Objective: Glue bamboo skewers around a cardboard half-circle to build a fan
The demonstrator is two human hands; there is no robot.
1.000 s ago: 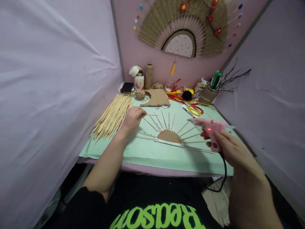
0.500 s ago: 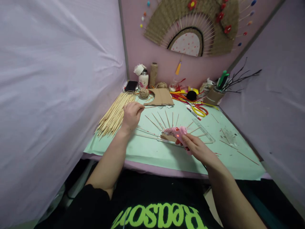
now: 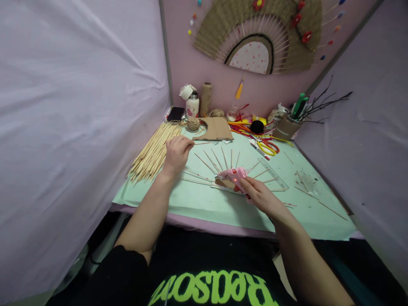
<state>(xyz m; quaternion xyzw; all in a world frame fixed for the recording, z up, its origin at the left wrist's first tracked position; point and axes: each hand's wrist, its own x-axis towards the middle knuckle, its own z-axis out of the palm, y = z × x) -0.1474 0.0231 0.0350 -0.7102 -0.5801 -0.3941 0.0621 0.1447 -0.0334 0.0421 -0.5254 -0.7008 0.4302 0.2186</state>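
Observation:
My left hand [image 3: 178,154] is closed in a pinch on one end of a thin wooden stick [image 3: 202,143], which points right over the table. In my right hand [image 3: 259,192] is a pink glue gun [image 3: 235,174] with a small light glowing on its side. Its nozzle is over the left part of a small brown cardboard piece [image 3: 224,183], and the gun partly hides that piece. Several thin sticks [image 3: 225,158] fan outward from the cardboard. A clear ruler [image 3: 273,173] lies to the right, among the fanned sticks.
A large pile of sticks [image 3: 152,155] lies beyond my left forearm. Behind are a twine ball [image 3: 193,124], a cut cardboard sheet [image 3: 218,128], a white bottle [image 3: 192,106], scissors [image 3: 267,148] and a pot of twigs [image 3: 287,126]. Loose sticks [image 3: 331,210] lie at right.
My right hand and the glue gun have shifted slightly left and up, with the nozzle still near the cardboard's left part. My left hand stays almost in place, holding the stick.

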